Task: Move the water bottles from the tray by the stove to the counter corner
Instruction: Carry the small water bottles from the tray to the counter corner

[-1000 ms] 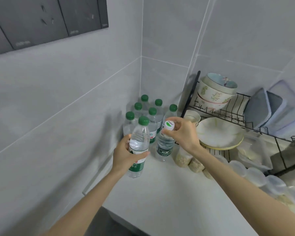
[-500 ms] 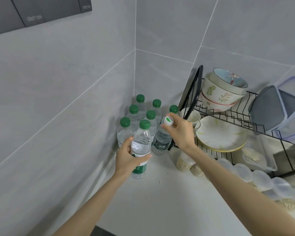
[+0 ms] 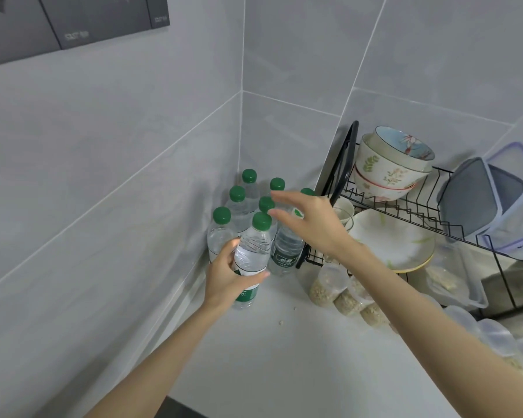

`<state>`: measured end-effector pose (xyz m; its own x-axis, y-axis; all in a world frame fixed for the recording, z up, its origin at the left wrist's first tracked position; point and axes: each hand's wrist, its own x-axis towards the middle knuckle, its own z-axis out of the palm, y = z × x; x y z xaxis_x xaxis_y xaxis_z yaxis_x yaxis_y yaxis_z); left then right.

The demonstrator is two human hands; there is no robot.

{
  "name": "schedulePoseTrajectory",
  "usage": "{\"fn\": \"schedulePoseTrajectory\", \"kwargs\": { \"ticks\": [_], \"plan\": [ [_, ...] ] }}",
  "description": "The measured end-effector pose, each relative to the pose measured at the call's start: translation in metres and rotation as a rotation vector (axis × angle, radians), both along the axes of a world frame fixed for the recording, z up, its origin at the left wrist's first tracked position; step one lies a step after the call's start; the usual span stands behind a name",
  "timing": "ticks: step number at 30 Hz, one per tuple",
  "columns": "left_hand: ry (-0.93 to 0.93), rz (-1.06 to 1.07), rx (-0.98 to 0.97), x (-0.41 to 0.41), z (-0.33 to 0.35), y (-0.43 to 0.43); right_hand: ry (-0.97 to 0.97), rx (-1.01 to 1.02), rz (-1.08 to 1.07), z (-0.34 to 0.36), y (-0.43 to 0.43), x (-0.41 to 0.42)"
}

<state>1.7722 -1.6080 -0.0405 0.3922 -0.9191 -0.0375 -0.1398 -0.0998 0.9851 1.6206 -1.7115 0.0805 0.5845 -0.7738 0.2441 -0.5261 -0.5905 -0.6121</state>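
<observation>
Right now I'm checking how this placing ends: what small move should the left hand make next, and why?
Probably set the bottle down and let go. The left hand grips a green-capped bottle at the front of the cluster in the counter corner, beside the white-capped bottle, which stands on the counter under the open right hand.

counter (image 3: 284,357): open front | corner: bottles (image 3: 239,203) packed | right: dish rack (image 3: 405,206)

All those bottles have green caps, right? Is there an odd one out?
Yes: the bottle under the open right hand, beside the dish rack. Its cap is white with a green mark and its label dark.
</observation>
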Motion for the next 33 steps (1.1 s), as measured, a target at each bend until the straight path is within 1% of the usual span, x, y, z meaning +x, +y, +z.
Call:
{"fn": "schedulePoseTrajectory", "kwargs": {
  "ticks": [2,3,5,8,10,13,15,17,20,22,24,28,33],
  "plan": [
    [-0.016,-0.008,-0.018,-0.001,0.002,0.0,0.072,0.157,0.114,0.006,0.006,0.008],
    [-0.019,-0.014,-0.027,-0.001,0.004,0.0,0.104,0.178,0.152,0.006,0.008,0.011],
    [-0.007,-0.032,-0.033,-0.002,0.006,0.0,0.124,0.122,0.175,0.005,0.01,0.014],
    [0.008,-0.052,-0.03,-0.004,0.009,-0.001,0.051,0.065,0.165,0.003,0.011,0.016],
    [0.024,-0.081,-0.019,-0.005,0.011,-0.004,0.043,0.039,0.153,0.003,0.009,0.019],
    [0.1,-0.154,-0.016,-0.002,0.009,-0.004,0.067,0.01,0.153,-0.003,0.006,0.023],
    [0.155,-0.149,-0.018,0.001,0.004,0.001,0.08,0.017,0.132,-0.01,0.003,0.025],
    [0.202,-0.137,0.025,0.005,0.0,0.012,0.075,0.038,0.129,-0.017,0.001,0.028],
    [0.193,-0.168,0.16,0.008,-0.008,0.027,0.065,0.054,0.127,-0.023,-0.001,0.032],
    [0.258,-0.184,0.265,0.009,-0.014,0.033,0.064,0.05,0.127,-0.028,0.001,0.034],
    [0.34,-0.187,0.325,0.008,-0.015,0.033,0.068,0.026,0.142,-0.033,0.004,0.035],
    [0.435,-0.176,0.36,0.002,-0.01,0.026,0.044,0.009,0.159,-0.04,0.004,0.035],
    [0.475,-0.147,0.42,0.0,-0.014,0.023,-0.04,0.126,0.124,-0.049,0.004,0.027]
  ]
}}
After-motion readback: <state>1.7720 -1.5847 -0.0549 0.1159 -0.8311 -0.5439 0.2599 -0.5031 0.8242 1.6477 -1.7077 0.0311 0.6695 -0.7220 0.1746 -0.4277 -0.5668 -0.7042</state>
